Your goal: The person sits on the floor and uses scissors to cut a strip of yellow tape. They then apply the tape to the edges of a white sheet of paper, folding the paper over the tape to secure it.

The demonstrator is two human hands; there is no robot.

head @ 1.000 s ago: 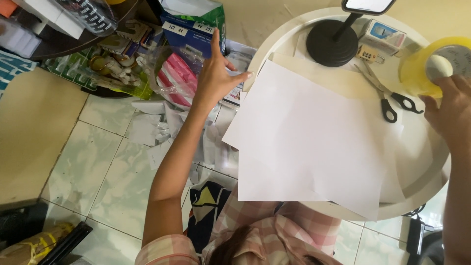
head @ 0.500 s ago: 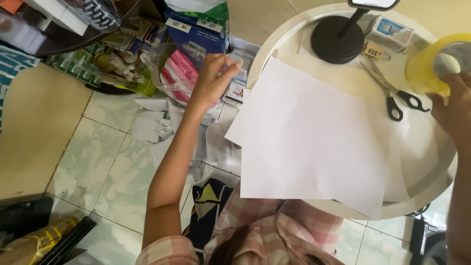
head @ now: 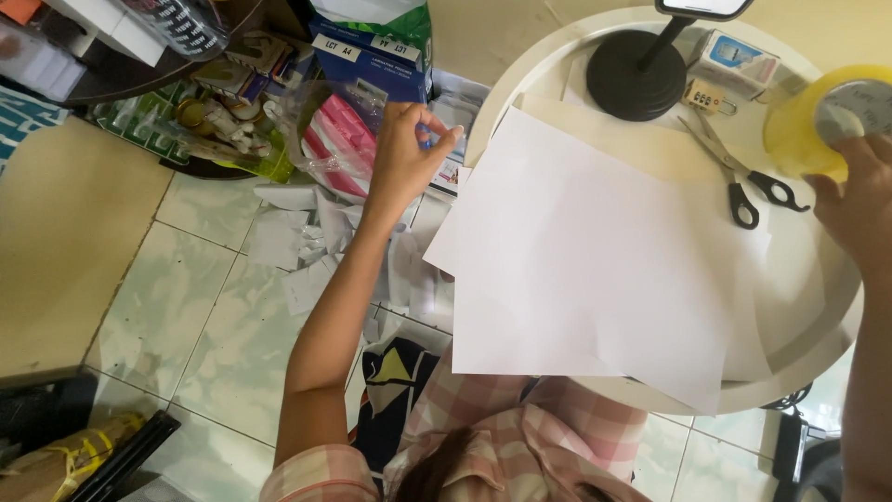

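Pale tiled floor point(head: 139, 307), littered with paper scraps point(head: 307, 251), lies beside a round white table point(head: 836, 307) seen from above. At the table's far right, the right hand point(head: 859, 214) wraps the lower edge of a roll of yellowish clear tape point(head: 818, 116), fingers curled against its rim. The roll looks light and rigid, its outer face slick, so the best hold is probably across the flat sides or through the core rather than on the sticky band. Just beside it lie black-handled scissors point(head: 734, 167), blades shut, and a round black stand base point(head: 636, 74). Large white paper sheets point(head: 595, 270) cover most of the top and overhang its near edge; they seem thin and floppy, and would likely crease if pinched at a corner. Off the table's left side, the left hand point(head: 404, 153) is raised over the clutter, fingertips pinched together; whether they grip anything cannot be told. Below it sit a blue box point(head: 372, 60) and a pink packet in clear plastic point(head: 339, 139).
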